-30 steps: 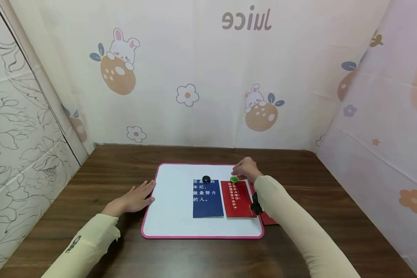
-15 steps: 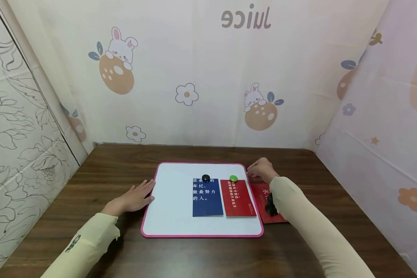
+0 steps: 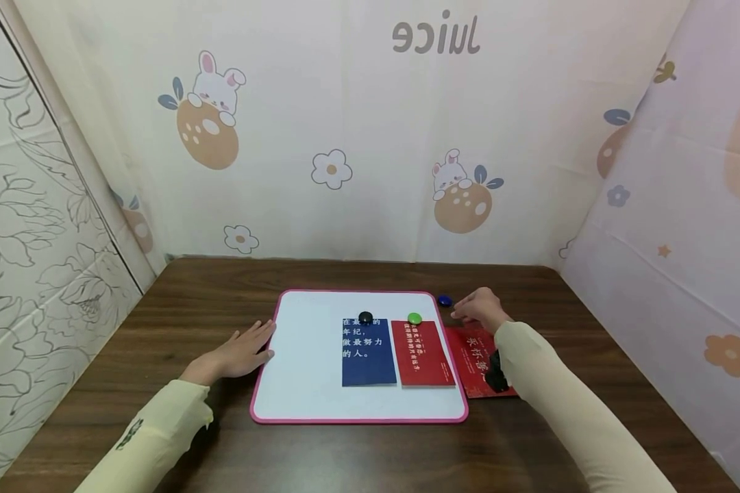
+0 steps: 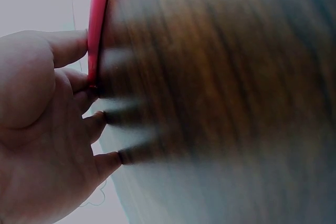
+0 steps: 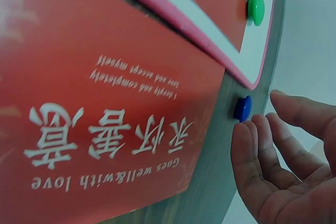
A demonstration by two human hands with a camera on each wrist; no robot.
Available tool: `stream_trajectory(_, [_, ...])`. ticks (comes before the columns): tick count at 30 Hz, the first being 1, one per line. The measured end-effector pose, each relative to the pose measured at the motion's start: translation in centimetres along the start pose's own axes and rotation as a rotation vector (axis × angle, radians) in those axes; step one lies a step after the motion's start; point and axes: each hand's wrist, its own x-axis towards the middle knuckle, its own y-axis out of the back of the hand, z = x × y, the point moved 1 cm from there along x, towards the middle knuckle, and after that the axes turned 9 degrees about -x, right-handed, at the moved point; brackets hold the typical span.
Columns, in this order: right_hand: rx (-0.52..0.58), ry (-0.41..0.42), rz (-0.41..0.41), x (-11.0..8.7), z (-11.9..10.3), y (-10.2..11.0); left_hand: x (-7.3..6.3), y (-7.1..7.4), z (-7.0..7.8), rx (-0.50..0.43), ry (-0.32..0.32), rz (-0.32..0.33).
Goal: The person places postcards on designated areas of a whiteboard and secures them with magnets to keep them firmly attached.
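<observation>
from my station i look over a dark wood table, its near edge out of view. a pink-rimmed whiteboard lies mid-table; the left hand rests extended fingers on its left edge, grasping nothing. a loose red card meets the board's right edge. on the board's right half i see a blue card and a red card, a black magnet and a green magnet at their far edges. by the board's far right corner, on the wood, sits a blue magnet; the right hand, loosely curled and holding nothing, is just beside it. beyond the table's far edge hangs pale cloth printed with rabbits; line-drawn flowers cover a panel along the left edge.
</observation>
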Motion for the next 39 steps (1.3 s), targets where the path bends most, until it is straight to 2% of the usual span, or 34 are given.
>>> stream_trajectory(5, [-0.02,0.006,-0.002,-0.1,0.9,0.5,-0.2,0.2,0.2,-0.038,-0.021,0.001])
stream_trajectory(13, [0.014,-0.041,-0.01,-0.3,2.0,1.6,-0.4,0.6,1.7,-0.012,0.035,-0.008])
stream_trajectory(19, [0.025,-0.043,-0.013,-0.7,2.9,2.2,-0.4,0.5,1.9,0.012,0.045,-0.012])
stream_trajectory(33, [0.008,-0.126,-0.022,-1.5,4.6,3.3,-0.5,0.4,1.8,0.013,0.029,-0.011])
stream_trajectory(39, [0.008,-0.128,-0.042,-1.9,5.3,3.6,-0.5,0.4,1.7,0.013,0.021,-0.01])
